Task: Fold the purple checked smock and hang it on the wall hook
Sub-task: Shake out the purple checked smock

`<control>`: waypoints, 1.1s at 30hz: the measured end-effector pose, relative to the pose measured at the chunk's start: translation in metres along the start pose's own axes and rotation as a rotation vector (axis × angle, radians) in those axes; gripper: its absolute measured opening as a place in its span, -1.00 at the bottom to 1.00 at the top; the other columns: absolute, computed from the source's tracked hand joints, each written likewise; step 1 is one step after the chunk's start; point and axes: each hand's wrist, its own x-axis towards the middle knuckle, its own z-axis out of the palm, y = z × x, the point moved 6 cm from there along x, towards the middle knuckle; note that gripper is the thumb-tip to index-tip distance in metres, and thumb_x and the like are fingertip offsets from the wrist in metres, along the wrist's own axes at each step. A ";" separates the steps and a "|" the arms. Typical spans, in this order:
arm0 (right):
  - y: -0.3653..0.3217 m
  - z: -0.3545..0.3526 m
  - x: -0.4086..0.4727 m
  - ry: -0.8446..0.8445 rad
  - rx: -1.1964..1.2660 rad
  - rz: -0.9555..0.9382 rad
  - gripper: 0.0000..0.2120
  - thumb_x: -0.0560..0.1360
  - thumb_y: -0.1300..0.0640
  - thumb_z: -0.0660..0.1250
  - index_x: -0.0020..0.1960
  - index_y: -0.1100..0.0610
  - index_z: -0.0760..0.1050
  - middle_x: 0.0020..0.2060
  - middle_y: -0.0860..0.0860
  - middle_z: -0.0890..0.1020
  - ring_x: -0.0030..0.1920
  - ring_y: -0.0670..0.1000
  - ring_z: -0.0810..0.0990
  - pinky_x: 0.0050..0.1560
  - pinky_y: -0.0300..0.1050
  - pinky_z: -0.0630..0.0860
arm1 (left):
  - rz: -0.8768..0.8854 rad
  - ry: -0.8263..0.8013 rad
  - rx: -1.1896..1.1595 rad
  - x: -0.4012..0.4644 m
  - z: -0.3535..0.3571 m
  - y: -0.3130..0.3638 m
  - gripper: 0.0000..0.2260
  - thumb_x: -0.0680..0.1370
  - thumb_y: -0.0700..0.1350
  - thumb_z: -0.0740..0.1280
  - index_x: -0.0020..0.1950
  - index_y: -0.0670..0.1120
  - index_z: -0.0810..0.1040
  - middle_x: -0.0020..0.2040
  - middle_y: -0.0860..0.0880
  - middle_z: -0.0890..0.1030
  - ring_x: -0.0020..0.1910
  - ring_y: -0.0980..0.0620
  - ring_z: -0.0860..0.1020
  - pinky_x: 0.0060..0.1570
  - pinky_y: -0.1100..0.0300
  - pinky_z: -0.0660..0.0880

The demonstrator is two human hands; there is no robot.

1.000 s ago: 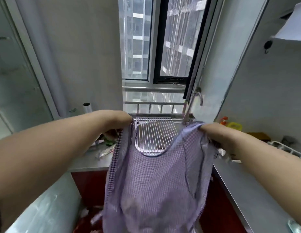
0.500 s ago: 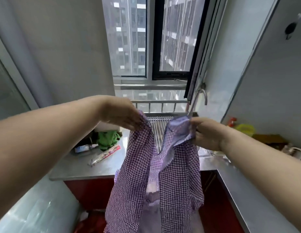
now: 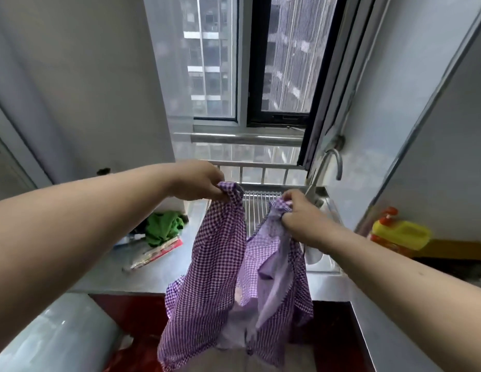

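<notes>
The purple checked smock (image 3: 215,269) hangs in the air in front of me, above the steel counter. My left hand (image 3: 197,181) pinches its left shoulder strap at the top. My right hand (image 3: 301,213) grips the right shoulder strap, bunched in the fist. The two straps are close together, so the smock is doubled lengthwise and its paler inside shows in the middle. Its lower hem dangles near the red floor. No wall hook shows in this view.
A steel counter (image 3: 142,275) runs along the window with a wire rack (image 3: 256,210) over the sink and a curved tap (image 3: 332,162). A green cloth (image 3: 164,226) and a wrapped packet (image 3: 156,255) lie at the left. A yellow bottle (image 3: 400,234) stands at the right.
My hands have come closer together, folding the spread smock in half lengthwise. The view has tilted up toward the window.
</notes>
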 end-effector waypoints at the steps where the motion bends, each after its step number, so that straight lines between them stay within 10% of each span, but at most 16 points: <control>1: -0.008 0.004 0.001 -0.013 -0.001 -0.071 -0.53 0.60 0.19 0.23 0.46 -0.10 0.33 0.01 0.15 0.65 -0.19 0.06 0.64 -0.21 -0.11 0.48 | 0.012 -0.017 -0.038 0.003 0.001 0.002 -0.75 0.60 0.16 0.41 -0.03 -0.01 0.64 -0.11 0.05 0.64 -0.10 0.02 0.58 -0.06 0.05 0.51; 4: -0.027 0.026 -0.001 -0.234 0.084 -0.205 -0.38 0.60 0.19 0.34 0.59 -0.13 0.27 0.02 0.04 0.62 -0.17 -0.23 0.58 -0.04 -0.31 0.55 | 0.049 -0.024 -0.190 0.013 0.004 0.011 -0.84 0.61 0.09 0.41 0.03 0.02 0.62 -0.06 0.04 0.65 -0.04 0.01 0.59 0.02 0.03 0.52; 7: -0.040 0.033 0.011 -0.250 0.124 -0.277 -0.35 0.58 0.06 0.45 0.61 -0.10 0.31 0.41 -0.08 0.58 0.26 -0.09 0.61 0.43 0.01 0.50 | 0.088 -0.023 -0.344 0.024 0.006 0.014 -0.90 0.65 0.06 0.36 0.10 0.08 0.60 0.03 0.08 0.69 0.08 0.02 0.63 0.21 -0.07 0.55; 11: -0.047 0.025 0.026 -0.251 0.353 -0.265 -0.81 0.65 0.16 0.38 0.24 0.09 0.65 0.16 0.03 0.75 0.21 0.04 0.71 0.37 0.10 0.56 | 0.158 -0.096 -0.486 0.030 0.014 0.019 -0.73 0.68 0.19 0.25 0.23 0.09 0.60 0.13 0.07 0.70 0.15 0.03 0.65 0.26 -0.06 0.56; 26: -0.043 -0.036 0.039 -0.072 0.585 -0.136 -0.78 0.73 0.22 0.22 0.17 0.11 0.65 -0.01 0.05 0.79 0.00 0.04 0.77 0.01 -0.13 0.68 | 0.102 -0.649 -0.647 0.041 0.113 -0.031 -0.68 0.57 -0.16 0.45 0.31 -0.06 0.56 0.27 0.00 0.66 0.29 0.02 0.61 0.46 0.00 0.45; 33: -0.022 -0.048 0.039 -0.002 0.305 -0.060 -0.81 0.69 0.08 0.33 0.16 0.04 0.71 0.05 0.02 0.79 0.11 0.08 0.75 0.27 0.09 0.61 | -0.008 -0.484 -0.474 0.049 0.086 -0.085 -0.80 0.62 -0.03 0.39 0.18 -0.10 0.66 0.13 -0.01 0.73 0.16 -0.01 0.67 0.38 -0.05 0.51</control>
